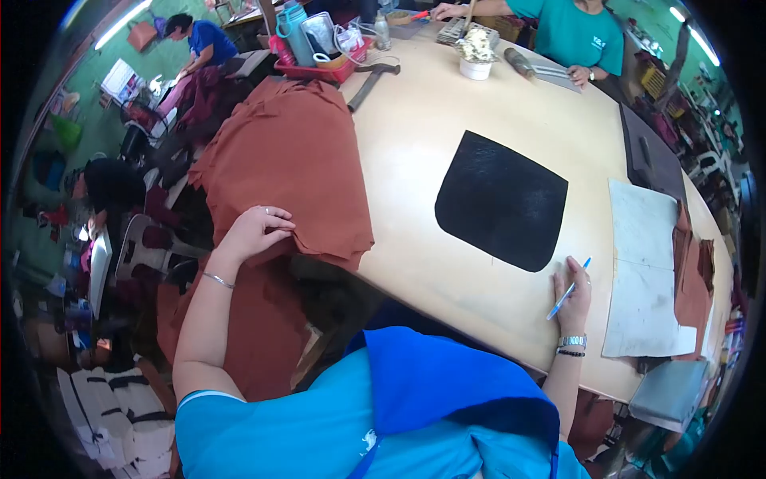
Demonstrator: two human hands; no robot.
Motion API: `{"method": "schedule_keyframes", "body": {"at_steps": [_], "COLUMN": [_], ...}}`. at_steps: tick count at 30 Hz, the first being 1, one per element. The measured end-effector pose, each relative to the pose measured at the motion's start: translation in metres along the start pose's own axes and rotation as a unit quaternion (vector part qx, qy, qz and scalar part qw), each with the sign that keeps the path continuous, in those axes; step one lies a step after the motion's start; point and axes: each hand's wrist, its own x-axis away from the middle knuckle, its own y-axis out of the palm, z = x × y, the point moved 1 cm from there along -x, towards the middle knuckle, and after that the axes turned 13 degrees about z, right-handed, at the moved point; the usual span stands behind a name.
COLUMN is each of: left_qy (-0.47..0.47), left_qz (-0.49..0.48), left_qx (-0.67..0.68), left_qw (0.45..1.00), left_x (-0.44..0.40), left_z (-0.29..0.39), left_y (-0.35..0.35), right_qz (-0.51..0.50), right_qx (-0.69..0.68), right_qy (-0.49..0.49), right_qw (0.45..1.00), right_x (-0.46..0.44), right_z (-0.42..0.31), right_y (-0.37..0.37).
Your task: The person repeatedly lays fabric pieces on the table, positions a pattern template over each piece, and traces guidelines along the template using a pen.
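Observation:
My left hand (262, 229) is at the near edge of a stack of reddish-brown leather sheets (287, 160), its fingers closed on the edge of the leather. The stack lies on the left of the table, and part of it hangs over the edge. In my right hand (576, 295) is a blue-and-white pen (570, 289), held loosely at the table's near side. A black leather piece (504, 199) with rounded near corners lies flat on the table, just beyond my right hand and apart from it.
A hammer (369, 86) and a red basket (323, 72) of supplies stand beyond the leather stack. A white pot (476, 68) sits near a co-worker in green (578, 36). A pale pattern sheet (642, 271) and brown scraps (692, 275) lie along the table's right side.

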Motion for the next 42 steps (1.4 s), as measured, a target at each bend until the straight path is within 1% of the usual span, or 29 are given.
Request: {"method": "schedule_keyframes", "body": {"at_steps": [2,3,4,6,7,8,9,10,12,14,15,16,17,18,20,21,22,24,27,28,30,31,34,36,37,38,39,40,42], "left_qy": [-0.099,-0.129,-0.149,-0.248,-0.200,-0.120,-0.060,0.003,0.097,0.184,0.215,0.244,0.258,0.272,0.267,0.308,0.349,0.420,0.416,0.416,0.380,0.371,0.335,0.306,0.271,0.237,0.202,0.171,0.107], "left_qz": [-0.034,-0.072,-0.048,-0.022,0.037,0.095,0.209,0.321,0.381,0.448,0.454,0.460,0.465,0.469,0.444,0.423,0.401,0.337,0.305,0.301,0.271,0.269,0.268,0.272,0.260,0.247,0.235,0.220,0.188], "left_qx": [0.098,0.135,0.137,0.120,0.102,0.006,-0.085,-0.168,-0.151,-0.129,-0.101,-0.073,-0.070,-0.067,-0.056,-0.039,-0.023,0.089,0.143,0.133,0.118,0.111,0.099,0.104,0.110,0.115,0.120,0.160,0.238], "left_qw": [0.990,0.980,0.978,0.961,0.974,0.988,0.972,0.932,0.907,0.865,0.859,0.851,0.844,0.838,0.853,0.851,0.847,0.838,0.845,0.848,0.876,0.882,0.898,0.906,0.920,0.933,0.943,0.947,0.947], "left_x": [-0.012,-0.023,-0.034,-0.063,-0.079,-0.100,-0.114,-0.127,-0.155,-0.180,-0.186,-0.191,-0.196,-0.199,-0.195,-0.183,-0.168,-0.141,-0.113,-0.108,-0.098,-0.096,-0.091,-0.085,-0.082,-0.079,-0.076,-0.074,-0.071], "left_z": [-0.002,-0.005,-0.011,-0.016,-0.020,-0.021,0.002,0.036,0.083,0.126,0.152,0.179,0.201,0.222,0.268,0.292,0.314,0.341,0.342,0.334,0.317,0.305,0.269,0.252,0.244,0.237,0.230,0.222,0.210], "left_y": [-0.006,-0.012,-0.013,-0.021,-0.020,-0.021,-0.019,-0.016,-0.009,0.001,0.004,0.006,0.012,0.020,0.041,0.049,0.057,0.074,0.097,0.101,0.101,0.101,0.098,0.093,0.090,0.086,0.081,0.075,0.058], "right_qz": [0.003,0.000,-0.002,0.005,0.014,0.023,0.027,0.029,0.024,0.042,0.058,0.064,0.056,0.066,0.030,0.026,0.011,0.085,0.043,0.047,0.051,0.049,0.043,0.080,0.074,0.061,0.056,0.052,0.040], "right_qx": [0.001,0.002,0.003,0.004,0.005,0.009,0.027,0.036,0.022,0.016,-0.030,-0.024,-0.068,-0.074,-0.137,-0.139,-0.147,-0.177,-0.178,-0.167,-0.146,-0.108,-0.076,-0.061,-0.082,-0.053,-0.065,-0.076,-0.074], "right_qy": [0.000,0.004,0.009,0.003,-0.006,-0.012,-0.033,-0.034,-0.002,0.007,0.027,0.030,0.063,-0.001,-0.056,-0.075,-0.050,-0.081,-0.007,-0.025,-0.060,-0.073,-0.075,-0.159,-0.159,-0.159,-0.141,-0.123,-0.159], "right_qw": [1.000,1.000,1.000,1.000,1.000,1.000,0.999,0.998,0.999,0.999,0.998,0.997,0.994,0.995,0.989,0.987,0.988,0.977,0.983,0.985,0.986,0.990,0.993,0.982,0.981,0.984,0.986,0.988,0.984], "right_x": [-0.001,-0.001,-0.002,-0.002,-0.001,0.000,-0.002,-0.003,-0.002,-0.002,-0.006,-0.010,-0.017,-0.031,-0.052,-0.059,-0.063,-0.070,-0.068,-0.066,-0.059,-0.056,-0.054,-0.064,-0.067,-0.070,-0.072,-0.075,-0.083], "right_z": [-0.005,-0.007,-0.008,-0.009,-0.006,-0.004,-0.006,-0.008,-0.008,-0.005,-0.012,-0.022,-0.031,-0.061,-0.100,-0.120,-0.137,-0.152,-0.138,-0.136,-0.128,-0.121,-0.111,-0.124,-0.133,-0.135,-0.143,-0.152,-0.168], "right_y": [-0.002,-0.002,-0.002,-0.003,-0.002,-0.002,-0.003,-0.005,-0.005,0.000,0.001,0.001,0.004,-0.001,0.000,0.000,-0.001,0.006,0.008,0.004,-0.009,-0.016,-0.044,-0.072,-0.086,-0.099,-0.112,-0.126,-0.152]}}
